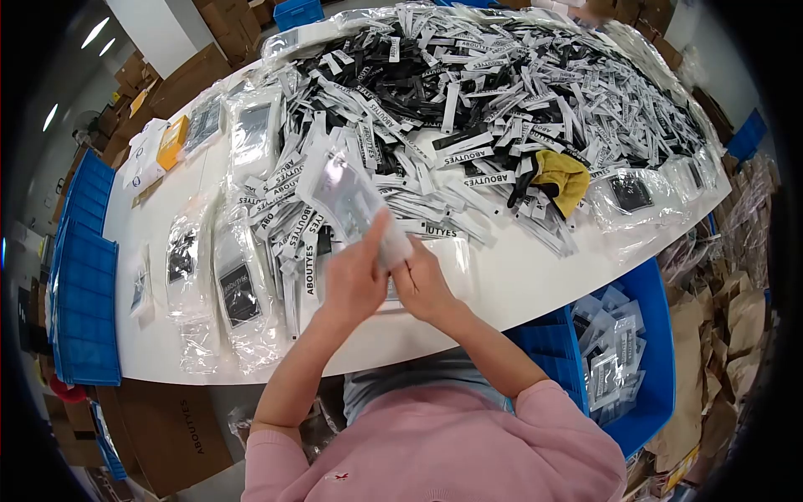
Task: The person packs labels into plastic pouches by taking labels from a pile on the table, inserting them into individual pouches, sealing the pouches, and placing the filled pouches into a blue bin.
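My left hand (pixel 355 274) and my right hand (pixel 423 283) are close together over the near part of the table, both closed on the lower end of a translucent plastic bag (pixel 345 194). The bag tilts up and away to the left, blurred by motion and glare, so its contents cannot be made out. Beneath my hands lies another clear packet (pixel 452 261), partly covered by them. Just beyond is a large heap of black and white strips (pixel 468 92) printed ABOUTYES, some lying under the bag.
Stacks of clear bags with black labels (pixel 240 293) lie at the left. A yellow and black glove (pixel 560 177) rests on the heap's right side. A blue bin (pixel 661 351) with several filled bags stands below the table's right edge. Blue crates (pixel 86 276) stand at the left.
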`<action>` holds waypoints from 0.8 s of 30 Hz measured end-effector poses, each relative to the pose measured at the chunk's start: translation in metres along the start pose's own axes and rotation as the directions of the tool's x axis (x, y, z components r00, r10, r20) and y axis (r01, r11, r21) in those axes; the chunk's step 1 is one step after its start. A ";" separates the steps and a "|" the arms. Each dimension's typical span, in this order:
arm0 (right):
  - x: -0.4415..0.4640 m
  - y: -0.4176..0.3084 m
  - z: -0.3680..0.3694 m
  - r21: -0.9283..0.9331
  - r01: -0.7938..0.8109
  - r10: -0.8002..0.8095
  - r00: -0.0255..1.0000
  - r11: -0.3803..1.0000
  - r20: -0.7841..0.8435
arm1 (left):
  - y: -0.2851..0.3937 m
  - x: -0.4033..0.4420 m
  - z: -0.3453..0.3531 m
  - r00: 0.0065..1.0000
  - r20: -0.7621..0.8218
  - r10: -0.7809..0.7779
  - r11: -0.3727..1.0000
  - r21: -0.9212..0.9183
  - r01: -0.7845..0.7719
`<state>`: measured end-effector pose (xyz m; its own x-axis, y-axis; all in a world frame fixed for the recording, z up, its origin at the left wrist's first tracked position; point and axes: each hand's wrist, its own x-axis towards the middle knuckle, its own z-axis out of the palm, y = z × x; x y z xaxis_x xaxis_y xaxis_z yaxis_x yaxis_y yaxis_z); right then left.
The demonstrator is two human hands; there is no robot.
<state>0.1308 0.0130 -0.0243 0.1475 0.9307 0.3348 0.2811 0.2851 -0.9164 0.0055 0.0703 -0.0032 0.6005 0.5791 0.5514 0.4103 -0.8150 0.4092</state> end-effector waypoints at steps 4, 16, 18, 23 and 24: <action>-0.001 0.018 0.006 0.138 0.043 -0.023 0.990 0.989 -0.138 | 0.007 -0.003 0.004 0.998 0.004 0.055 0.998 -0.007 -0.055; 0.000 0.007 -0.016 0.267 -0.135 0.088 0.980 0.954 0.181 | 0.019 0.033 -0.052 0.949 0.227 0.220 0.966 0.086 -0.245; 0.002 0.005 -0.016 0.206 -0.067 0.028 0.982 0.976 0.188 | 0.014 0.045 -0.068 0.907 0.384 0.173 0.973 0.078 -0.219; 0.004 0.003 -0.022 0.333 -0.280 0.184 0.938 0.900 0.293 | -0.002 0.061 -0.077 0.796 0.605 -0.024 0.998 -0.026 0.050; 0.004 0.008 -0.025 0.332 -0.276 0.179 0.939 0.902 0.295 | -0.004 0.060 -0.077 0.799 0.601 -0.026 0.999 -0.023 0.049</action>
<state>0.1572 0.0128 -0.0246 -0.0911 0.9921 0.0858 -0.1022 0.0763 -0.9918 -0.0136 0.1099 0.0841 0.8817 0.4718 -0.0075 0.4237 -0.7847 0.4524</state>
